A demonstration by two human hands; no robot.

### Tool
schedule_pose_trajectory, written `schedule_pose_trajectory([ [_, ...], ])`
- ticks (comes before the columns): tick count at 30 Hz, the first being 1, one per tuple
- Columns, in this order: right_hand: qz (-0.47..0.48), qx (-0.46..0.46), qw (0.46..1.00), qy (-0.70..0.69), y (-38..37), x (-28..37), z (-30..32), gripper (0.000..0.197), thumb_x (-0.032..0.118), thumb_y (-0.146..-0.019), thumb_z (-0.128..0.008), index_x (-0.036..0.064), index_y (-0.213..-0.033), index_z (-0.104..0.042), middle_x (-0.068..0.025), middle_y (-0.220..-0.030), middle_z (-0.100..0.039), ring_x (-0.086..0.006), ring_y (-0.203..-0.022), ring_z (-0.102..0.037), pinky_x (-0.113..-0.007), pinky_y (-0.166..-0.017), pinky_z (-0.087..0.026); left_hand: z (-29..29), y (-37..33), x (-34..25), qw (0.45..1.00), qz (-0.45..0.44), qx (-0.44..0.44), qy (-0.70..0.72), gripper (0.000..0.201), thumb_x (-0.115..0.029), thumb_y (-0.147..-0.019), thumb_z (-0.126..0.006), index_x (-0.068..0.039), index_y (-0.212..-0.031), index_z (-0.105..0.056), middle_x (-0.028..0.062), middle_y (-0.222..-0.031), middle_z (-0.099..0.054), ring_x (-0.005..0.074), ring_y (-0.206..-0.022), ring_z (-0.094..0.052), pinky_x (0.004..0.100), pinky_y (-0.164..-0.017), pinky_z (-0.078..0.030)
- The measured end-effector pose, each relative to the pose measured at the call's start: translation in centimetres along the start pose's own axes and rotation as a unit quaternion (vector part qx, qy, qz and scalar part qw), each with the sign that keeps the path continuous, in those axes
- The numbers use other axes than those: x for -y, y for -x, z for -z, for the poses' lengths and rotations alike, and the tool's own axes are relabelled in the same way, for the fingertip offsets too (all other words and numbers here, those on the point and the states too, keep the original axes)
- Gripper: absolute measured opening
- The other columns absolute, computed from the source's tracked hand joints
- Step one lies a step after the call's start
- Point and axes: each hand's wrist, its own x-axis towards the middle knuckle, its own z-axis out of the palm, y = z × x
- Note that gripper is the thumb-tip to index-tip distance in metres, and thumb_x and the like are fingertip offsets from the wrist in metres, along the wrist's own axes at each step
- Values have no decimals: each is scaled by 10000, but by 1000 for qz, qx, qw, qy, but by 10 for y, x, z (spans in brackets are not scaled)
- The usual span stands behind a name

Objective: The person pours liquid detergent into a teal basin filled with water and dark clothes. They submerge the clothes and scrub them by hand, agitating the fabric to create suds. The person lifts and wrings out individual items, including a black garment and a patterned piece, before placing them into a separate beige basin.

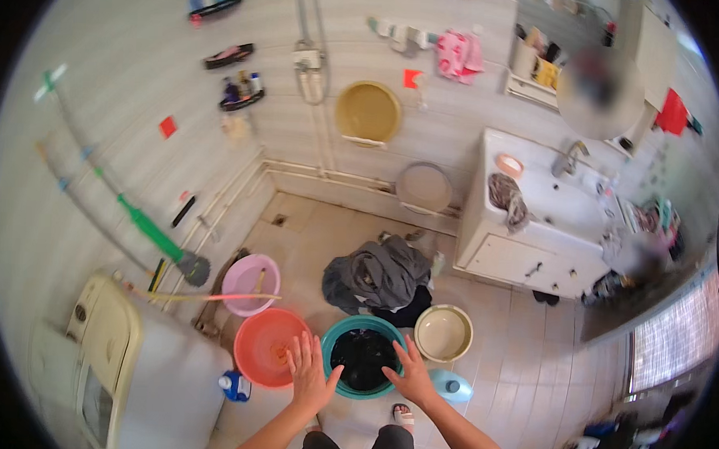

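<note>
Both of my hands are held out over a teal basin [330, 384] on the floor, with dark, wet-looking cloth [363, 357] inside it. My left hand [310, 373] is at the basin's left side, fingers spread and holding nothing. On the right side my right hand [411, 375] is likewise empty, its fingers apart. An orange-red basin [262, 349] stands just left of the teal one. To the right is a cream basin [444, 334] beside a light blue jug [451, 385]. Behind the teal basin lies a heap of grey and dark clothes [385, 270].
A pink basin [251, 277] stands behind the orange-red one, with a hose [204, 297] across it. At left are a washing machine [160, 384] and a blue bottle [235, 386]. A white sink cabinet [518, 259] stands at the back right. A green-handled brush [154, 236] leans on the left wall.
</note>
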Motion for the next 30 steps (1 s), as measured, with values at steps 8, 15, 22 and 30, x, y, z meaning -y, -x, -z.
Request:
schedule_pose_trajectory([
  [8,-101,-90,990,43,5,-55,-123,651,210,-754,-673,45,-1310,-376,-259,-1386,-265,-444,-1239,-311,-456,-1003,-317,-69,-43,94,993,-69,94,23,806,-321,-818,-571,26,-1394,-127,240,-1460,-34,406,-1350,-14,545,-1059,-20],
  [15,-125,-119,984,49,7,-153,-170,657,166,-746,-669,72,-1321,-366,-244,-1391,-261,-428,-1221,-341,-449,-999,-324,-180,-59,120,989,-112,100,13,778,-386,-833,-538,36,-1379,-178,253,-1445,-93,407,-1344,-64,534,-1065,-43],
  [22,-240,-202,936,159,82,-334,-159,557,123,-702,-705,28,-1199,-474,-216,-1264,-429,-378,-1137,-439,-402,-963,-378,-311,-50,113,978,-157,136,33,751,-364,-840,-540,40,-1371,-195,270,-1440,-76,437,-1334,-56,548,-1060,-49],
  [30,-373,-211,816,388,161,-459,-116,478,438,-699,-690,25,-829,-489,-166,-844,-608,-314,-718,-598,-398,-616,-478,-458,-35,91,969,-202,122,69,733,-326,-823,-572,41,-1355,-227,281,-1433,-78,449,-1326,-76,552,-1056,-73],
])
